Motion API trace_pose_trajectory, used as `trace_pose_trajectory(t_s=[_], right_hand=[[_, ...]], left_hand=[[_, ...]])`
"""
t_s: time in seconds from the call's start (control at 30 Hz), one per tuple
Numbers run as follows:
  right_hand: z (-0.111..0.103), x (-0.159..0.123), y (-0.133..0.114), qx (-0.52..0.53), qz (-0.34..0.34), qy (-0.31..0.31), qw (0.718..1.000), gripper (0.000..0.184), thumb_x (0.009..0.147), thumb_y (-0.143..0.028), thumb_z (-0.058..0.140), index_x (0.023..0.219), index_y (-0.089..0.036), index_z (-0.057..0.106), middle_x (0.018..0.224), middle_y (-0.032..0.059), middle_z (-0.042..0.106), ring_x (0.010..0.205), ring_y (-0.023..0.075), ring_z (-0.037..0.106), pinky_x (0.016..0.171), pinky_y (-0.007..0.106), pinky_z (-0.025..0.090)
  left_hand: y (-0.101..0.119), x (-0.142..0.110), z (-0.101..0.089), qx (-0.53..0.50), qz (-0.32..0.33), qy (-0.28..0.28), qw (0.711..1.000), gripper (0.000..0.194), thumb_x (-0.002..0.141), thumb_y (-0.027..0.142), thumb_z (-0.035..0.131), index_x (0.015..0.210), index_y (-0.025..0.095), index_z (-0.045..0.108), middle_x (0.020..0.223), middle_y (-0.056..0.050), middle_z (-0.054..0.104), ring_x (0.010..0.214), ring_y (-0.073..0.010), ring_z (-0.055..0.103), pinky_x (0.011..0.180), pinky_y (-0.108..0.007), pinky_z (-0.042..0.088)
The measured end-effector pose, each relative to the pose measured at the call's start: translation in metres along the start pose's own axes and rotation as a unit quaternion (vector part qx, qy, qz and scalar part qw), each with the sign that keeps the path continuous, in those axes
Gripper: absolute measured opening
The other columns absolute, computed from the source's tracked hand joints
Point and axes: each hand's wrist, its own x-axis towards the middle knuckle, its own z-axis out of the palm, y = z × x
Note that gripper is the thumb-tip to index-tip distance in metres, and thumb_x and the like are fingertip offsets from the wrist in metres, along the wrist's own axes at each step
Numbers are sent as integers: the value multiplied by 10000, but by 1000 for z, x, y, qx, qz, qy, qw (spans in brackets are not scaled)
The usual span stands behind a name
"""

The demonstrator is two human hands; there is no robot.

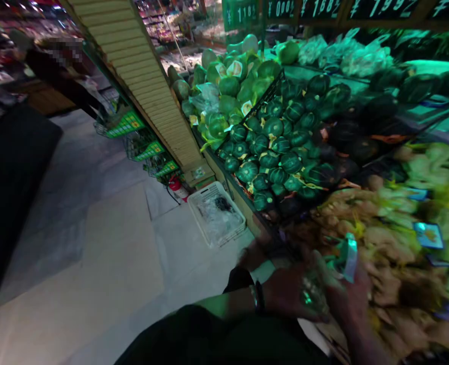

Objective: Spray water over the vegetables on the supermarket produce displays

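My left hand (293,291), with a dark band at the wrist, is at the front edge of a produce stand and blurred by motion. My right hand (351,299) is close beside it over a heap of brownish root vegetables (395,274). Between the two hands is a crumpled clear plastic bag (340,256) with a pale green edge; both hands seem closed on it, though the blur hides the fingers. Dark green round squashes (273,152) fill the bin just beyond.
Pale green melons (230,81) are stacked at the far end, leafy greens (437,182) at right. A white plastic crate (217,213) sits on the tiled floor by the stand. Green baskets (127,124) hang along a slatted wall. A person stands far left.
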Motion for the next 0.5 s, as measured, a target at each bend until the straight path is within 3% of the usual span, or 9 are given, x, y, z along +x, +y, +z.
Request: trace_pose_trajectory(t_s=[0.1, 0.17, 0.27, 0.37, 0.5], right_hand=[[54, 34, -33, 37, 26, -38, 998, 776, 845, -722, 795, 1384, -173, 697, 889, 81, 770, 732, 295, 706, 703, 416, 566], [87, 53, -48, 50, 32, -49, 997, 665, 845, -707, 808, 1254, -189, 725, 894, 85, 777, 751, 296, 723, 711, 410, 575], [126, 80, -66, 51, 29, -36, 998, 485, 876, -686, 793, 1034, -234, 712, 790, 39, 729, 687, 266, 693, 672, 387, 557], [146, 111, -87, 79, 28, -27, 996, 443, 909, -650, 775, 1066, -242, 701, 855, 39, 757, 755, 270, 726, 706, 382, 579], [141, 160, -113, 111, 7, -6, 994, 531, 928, -596, 770, 1288, -213, 696, 1080, 84, 803, 954, 288, 756, 820, 388, 605]], left_hand=[[-24, 5, -61, 9, -24, 25, 999, 985, 710, 581, 995, 1589, 338, 625, 1453, -110, 783, 1268, -452, 782, 1081, -587, 645], [-37, 10, -96, -8, -71, 26, 997, 1135, 646, 627, 1008, 1640, 314, 558, 1507, -143, 750, 1306, -501, 760, 1092, -664, 638], [-51, 22, -142, -10, -82, 29, 996, 1175, 652, 663, 990, 1671, 327, 510, 1543, -152, 731, 1359, -506, 727, 1127, -687, 623], [-56, 45, -179, 1, -80, 22, 997, 1144, 628, 671, 993, 1618, 291, 563, 1521, -158, 735, 1373, -485, 708, 1176, -642, 593], [-49, 87, -209, 0, -130, 12, 992, 1134, 568, 700, 1005, 1511, 223, 593, 1375, -157, 796, 1249, -482, 756, 1077, -640, 614]])
